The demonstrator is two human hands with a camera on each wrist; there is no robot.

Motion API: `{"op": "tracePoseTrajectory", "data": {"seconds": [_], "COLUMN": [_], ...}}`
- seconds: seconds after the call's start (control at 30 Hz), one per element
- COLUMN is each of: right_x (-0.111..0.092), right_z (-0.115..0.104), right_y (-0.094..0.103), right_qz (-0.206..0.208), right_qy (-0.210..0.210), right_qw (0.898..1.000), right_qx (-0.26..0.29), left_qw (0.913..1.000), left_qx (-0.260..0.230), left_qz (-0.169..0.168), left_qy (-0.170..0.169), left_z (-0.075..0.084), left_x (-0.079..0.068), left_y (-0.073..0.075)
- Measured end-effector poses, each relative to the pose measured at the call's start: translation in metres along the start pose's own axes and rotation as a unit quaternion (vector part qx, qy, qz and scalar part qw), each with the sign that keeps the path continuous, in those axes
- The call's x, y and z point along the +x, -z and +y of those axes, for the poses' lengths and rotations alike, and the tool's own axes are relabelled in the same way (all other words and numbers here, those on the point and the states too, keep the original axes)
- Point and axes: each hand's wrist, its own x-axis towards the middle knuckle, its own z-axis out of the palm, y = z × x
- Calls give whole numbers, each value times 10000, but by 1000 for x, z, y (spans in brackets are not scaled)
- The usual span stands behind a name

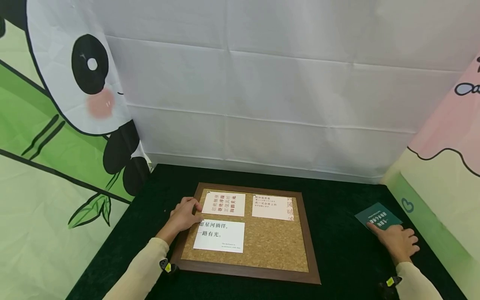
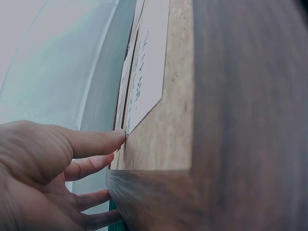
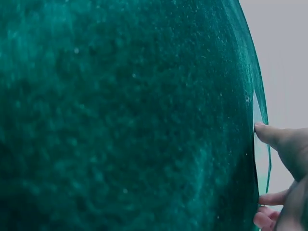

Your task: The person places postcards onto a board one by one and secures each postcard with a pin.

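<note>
My left hand (image 1: 183, 216) is over the left side of a wood-framed cork board (image 1: 275, 246). Its thumb touches the upper left corner of a white card (image 1: 225, 246) with dark print, and its other fingers spread by the frame. Whether a pin sits under the thumb is hard to tell. Two more white cards with reddish print, one upper left (image 1: 240, 204) and one upper right (image 1: 271, 208), lie on the cork. On the right, my right hand (image 1: 400, 243) holds a dark green card (image 1: 378, 214) between thumb and fingers, low over the cloth.
A dark green cloth (image 1: 337, 250) covers the table. White fabric (image 1: 285, 91) hangs along the back. Printed panels stand at the sides, a panda design (image 1: 93, 100) on the left and a pink and green one (image 1: 446, 200) on the right.
</note>
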Motion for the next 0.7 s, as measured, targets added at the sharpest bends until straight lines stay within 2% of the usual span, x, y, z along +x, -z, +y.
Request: {"op": "tracePoseTrajectory", "data": {"seconds": [0.17, 0.33, 0.7], "right_x": [3, 6, 11], "right_z": [3, 9, 12], "right_y": [4, 8, 22], "right_qz": [-102, -292, -903], "right_qy": [163, 570, 1270], "right_qw": [9998, 9979, 9868], "right_qx": [-8, -64, -447], "left_qw": [10000, 10000, 10000], "left_qx": [11, 31, 14], "left_qz": [14, -1, -15], "left_qy": [-15, -9, -3], "left_z": [1, 1, 3], "left_x": [0, 0, 0], "left_y": [0, 0, 1]}}
